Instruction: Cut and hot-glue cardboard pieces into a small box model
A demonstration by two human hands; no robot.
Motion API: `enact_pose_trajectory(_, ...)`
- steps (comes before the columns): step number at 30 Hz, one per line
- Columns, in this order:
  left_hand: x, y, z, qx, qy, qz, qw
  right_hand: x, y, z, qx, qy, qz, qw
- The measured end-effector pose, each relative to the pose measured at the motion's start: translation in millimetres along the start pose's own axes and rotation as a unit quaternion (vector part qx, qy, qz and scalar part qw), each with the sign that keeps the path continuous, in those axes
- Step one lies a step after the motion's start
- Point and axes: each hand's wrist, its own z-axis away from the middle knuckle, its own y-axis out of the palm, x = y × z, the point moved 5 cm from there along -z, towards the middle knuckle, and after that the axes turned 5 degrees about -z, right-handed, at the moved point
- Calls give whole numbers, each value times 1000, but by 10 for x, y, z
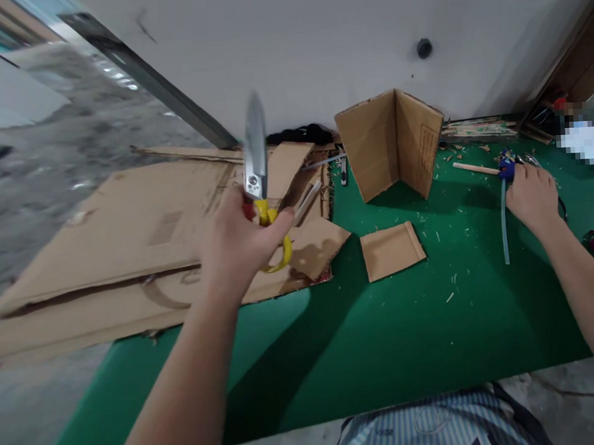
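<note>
One pair of scissors [255,161], upper centre, blades up, pinched in left hand [240,235]. Right hand [535,195] at blue tool [506,166], frame right; closure cannot be told. Green tabletop [383,341]: open room lower centre, front edge below. Obstacles: upright folded cardboard [375,148], upper right; cardboard sheets [127,205], left.

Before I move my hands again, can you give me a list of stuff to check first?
1. Scissors held in the left hand: ok.
2. Blades together and pointing away from your body: looks ok.
3. Right hand holding the blue tool firmly: cannot tell, the hand hides the grip.
4. Folded cardboard standing up by itself: ok.
5. Small flat cardboard piece lying apart from the folded one: ok.
6. Green table free of little scraps: not ok, bits are scattered on it.
</note>
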Motion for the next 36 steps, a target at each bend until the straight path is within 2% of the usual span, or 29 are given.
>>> enact_pose_trajectory(1, 50, -13, -30, 7, -14, -66, 998, -99, 53, -22, 14, 11, 7, 1000)
enact_pose_trajectory(3, 98, 34, -53, 61, -32, -145, 987, -206, 119, -39, 23, 20, 19, 999)
enact_pose_trajectory(5, 98, 154, -40, 133, -31, -148, 980, -229, 147, -52, 15, 16, 21, 1000)
enact_pose_trajectory(7, 92, 264, -16, 163, -29, -143, 976, -235, 163, -78, 6, 17, 9, 1000)
enact_pose_trajectory(10, 93, 353, 18, 153, -23, -135, 979, -277, 199, -127, 18, 39, -23, 999)
enact_pose_trajectory(13, 63, 300, 50, 73, -1, -128, 989, -325, 224, -146, 26, 68, -26, 997)
enact_pose_trajectory(16, -58, 249, 116, -27, 53, -113, 992, -315, 227, -135, 9, 78, -10, 997)
enact_pose_trajectory(19, -340, 347, 267, -69, 175, -65, 980, -293, 223, -126, -5, 99, 16, 995)
enact_pose_trajectory(22, -706, 571, 504, -8, 312, -53, 949, -325, 186, -128, -26, 130, 15, 991)
enact_pose_trajectory(24, -893, 700, 650, 43, 358, -72, 930, -356, 142, -140, -57, 119, -4, 991)
enact_pose_trajectory(26, -1009, 790, 752, 93, 378, -88, 917, -370, 97, -155, -99, 75, -29, 992)
enact_pose_trajectory(29, -1074, 842, 802, 146, 373, -97, 911, -364, 67, -156, -169, 8, -76, 983)
enact_pose_trajectory(31, -1077, 811, 744, 153, 352, -81, 920, -353, 87, -145, -199, -7, -115, 973)
enact_pose_trajectory(33, -1059, 709, 575, 115, 314, -37, 942, -328, 123, -131, -212, -4, -145, 966)
enact_pose_trajectory(36, -942, 491, 118, -18, 199, 73, 977, -251, 154, -102, -216, -8, -170, 961)
